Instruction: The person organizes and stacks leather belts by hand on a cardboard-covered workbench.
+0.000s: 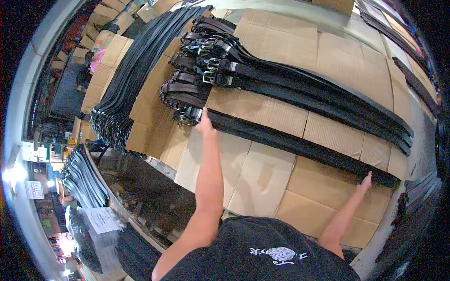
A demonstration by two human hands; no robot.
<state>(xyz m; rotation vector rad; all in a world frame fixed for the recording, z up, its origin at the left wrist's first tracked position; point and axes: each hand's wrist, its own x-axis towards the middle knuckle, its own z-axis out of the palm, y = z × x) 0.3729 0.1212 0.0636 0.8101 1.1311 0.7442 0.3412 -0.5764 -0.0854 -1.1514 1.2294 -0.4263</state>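
A long stack of black belts (281, 143) lies across cardboard in front of me, its metal buckles toward the left. My left hand (205, 125) grips this stack just beside the buckles, thumb on top and the other fingers mostly hidden. At the plain strap ends on the right, my right hand (365, 182) is closed on the same stack, with its thumb showing. Beyond it lies a larger pile of black belts (304, 84), buckles also at the left. Coiled dark brown straps (185, 89) sit around the buckle ends.
Flattened cardboard sheets (262, 180) cover the work surface. Another long heap of black belts (145, 61) stands to the left. More dark straps (417, 210) hang or lie at the right edge. A paper sheet (101, 220) rests on wrapped goods at lower left.
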